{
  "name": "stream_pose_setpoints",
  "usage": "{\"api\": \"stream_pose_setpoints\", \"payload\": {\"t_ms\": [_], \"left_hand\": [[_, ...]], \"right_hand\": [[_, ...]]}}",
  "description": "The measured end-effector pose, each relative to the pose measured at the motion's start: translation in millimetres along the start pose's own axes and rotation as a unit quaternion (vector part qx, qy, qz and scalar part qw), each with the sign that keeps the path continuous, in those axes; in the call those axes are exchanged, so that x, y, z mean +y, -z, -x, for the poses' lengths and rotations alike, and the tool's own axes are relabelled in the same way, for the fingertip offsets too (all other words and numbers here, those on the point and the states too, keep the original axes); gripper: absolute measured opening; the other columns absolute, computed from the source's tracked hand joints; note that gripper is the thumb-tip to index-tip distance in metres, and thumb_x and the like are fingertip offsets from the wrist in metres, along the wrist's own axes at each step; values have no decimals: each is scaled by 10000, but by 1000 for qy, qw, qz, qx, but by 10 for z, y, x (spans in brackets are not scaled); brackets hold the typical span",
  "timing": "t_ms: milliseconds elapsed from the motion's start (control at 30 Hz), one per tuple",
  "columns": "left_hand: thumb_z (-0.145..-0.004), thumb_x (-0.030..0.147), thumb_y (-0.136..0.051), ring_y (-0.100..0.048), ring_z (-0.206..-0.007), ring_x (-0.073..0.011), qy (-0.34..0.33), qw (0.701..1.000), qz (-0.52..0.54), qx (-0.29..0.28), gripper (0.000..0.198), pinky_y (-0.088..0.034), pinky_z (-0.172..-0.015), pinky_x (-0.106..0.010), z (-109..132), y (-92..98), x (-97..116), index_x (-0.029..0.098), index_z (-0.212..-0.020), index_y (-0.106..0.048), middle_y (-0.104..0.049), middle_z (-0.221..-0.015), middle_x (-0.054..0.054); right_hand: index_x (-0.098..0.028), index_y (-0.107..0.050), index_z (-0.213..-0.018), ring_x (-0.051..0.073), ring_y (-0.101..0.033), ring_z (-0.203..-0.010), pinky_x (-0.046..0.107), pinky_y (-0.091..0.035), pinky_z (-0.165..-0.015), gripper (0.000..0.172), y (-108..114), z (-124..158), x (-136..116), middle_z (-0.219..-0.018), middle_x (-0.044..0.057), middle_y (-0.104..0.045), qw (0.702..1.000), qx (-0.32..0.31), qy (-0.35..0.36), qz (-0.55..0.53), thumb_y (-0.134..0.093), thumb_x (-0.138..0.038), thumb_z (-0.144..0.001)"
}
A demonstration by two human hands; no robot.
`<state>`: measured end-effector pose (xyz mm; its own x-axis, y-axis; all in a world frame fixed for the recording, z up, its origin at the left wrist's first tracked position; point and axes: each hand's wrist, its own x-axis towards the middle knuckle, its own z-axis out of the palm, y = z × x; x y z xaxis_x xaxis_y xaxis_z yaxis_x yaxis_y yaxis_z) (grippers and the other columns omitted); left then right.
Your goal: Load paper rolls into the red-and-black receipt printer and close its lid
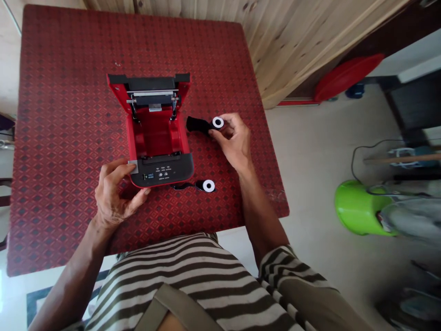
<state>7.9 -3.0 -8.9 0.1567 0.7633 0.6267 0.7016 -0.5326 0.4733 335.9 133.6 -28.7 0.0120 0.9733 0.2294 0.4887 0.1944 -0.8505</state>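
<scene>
A red and black label printer (157,170) sits on the table with its lid (151,85) raised and its red inner bay bare. My left hand (115,191) grips its front left corner, fingers on the top edge and thumb against the front. Just right of the printer, my right hand (234,138) pinches a small black ribbon roll (217,122) with a white core between thumb and fingers. A loose black tail of ribbon (198,124) runs from it towards the printer's side. Nearer to me, a second such ribbon roll (208,185) lies by the printer's front right corner, its tail partly unwound.
The table (69,115) has a red patterned cover. Wooden panelling (206,11) stands along its far side. On the floor to the right are a green bucket (358,207), a red round object (347,76) and a dark cable (356,151).
</scene>
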Motion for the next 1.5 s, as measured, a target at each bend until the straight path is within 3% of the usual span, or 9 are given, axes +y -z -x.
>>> {"api": "stream_pose_setpoints", "payload": {"t_ms": [233,333,500,667,833,1033,1200,1367,1500], "left_hand": [[-906,444,-841,-712,-1121,-263,-2,1000,1,-1,701,-624,-907,-388,-10,4,9,245,-1504,-533,-696,-1290,-128],[-908,449,-836,-706,-1127,-260,7,1000,-2,-10,712,-625,-911,-403,-11,12,12,286,-1523,-514,-694,-1290,-106],[-888,464,-845,-693,-1134,-272,19,1000,13,-7,723,-621,-922,-433,-2,10,-2,299,-1525,-545,-691,-1269,-98],[-879,449,-857,-689,-1145,-275,16,1000,19,-6,744,-615,-943,-425,12,-7,-15,291,-1535,-545,-692,-1263,-101],[-861,428,-882,-696,-1152,-275,20,1000,20,-12,767,-603,-935,-415,31,-4,-20,300,-1527,-524,-689,-1325,-104],[-906,456,-833,-699,-1177,-278,14,1000,8,-13,711,-617,-928,-423,25,9,-15,308,-1522,-510,-686,-1315,-103],[-937,485,-802,-702,-1189,-279,21,1000,1,-24,671,-628,-944,-438,7,21,4,321,-1514,-501,-694,-1319,-101],[-945,484,-794,-707,-1189,-278,20,999,-8,-29,681,-648,-954,-440,0,27,24,302,-1528,-494,-691,-1316,-113],[-964,518,-759,-726,-1167,-266,21,999,-15,-29,643,-683,-912,-427,-4,30,35,287,-1507,-502,-694,-1302,-89]], "right_hand": [[-282,-627,-1335,178,-714,-820,343,-595,-695,538,421,341,-244,-1348,98,-741,999,1,-49,18,-830,-340,-840],[-275,-733,-1230,195,-741,-917,353,-624,-793,337,674,631,-429,-1163,58,-793,984,-145,-99,-26,-792,-375,-914],[-315,-681,-1454,169,-725,-909,399,-619,-908,538,678,898,-529,-1383,61,-750,948,-289,-115,-68,-792,-339,-928],[-295,-770,-1326,205,-711,-926,397,-593,-845,392,555,870,-532,-1290,58,-793,952,-298,-66,-20,-805,-374,-943],[-273,-704,-1420,252,-719,-1087,449,-604,-952,541,432,899,-635,-1347,86,-766,945,-325,-13,21,-857,-355,-908],[-240,-764,-1103,262,-725,-1044,463,-598,-963,207,96,1023,-731,-1061,55,-794,963,-256,42,70,-845,-305,-924],[-247,-723,-1256,254,-735,-1048,437,-608,-915,418,133,1090,-698,-1206,86,-786,973,-224,4,57,-886,-360,-889],[-242,-776,-1096,217,-714,-905,383,-590,-807,215,211,1102,-749,-1050,52,-786,977,-207,-28,46,-847,-281,-897],[-293,-775,-1136,202,-728,-837,362,-614,-748,315,374,1021,-926,-989,13,-786,970,-192,-97,-114,-873,-437,-873]]}}
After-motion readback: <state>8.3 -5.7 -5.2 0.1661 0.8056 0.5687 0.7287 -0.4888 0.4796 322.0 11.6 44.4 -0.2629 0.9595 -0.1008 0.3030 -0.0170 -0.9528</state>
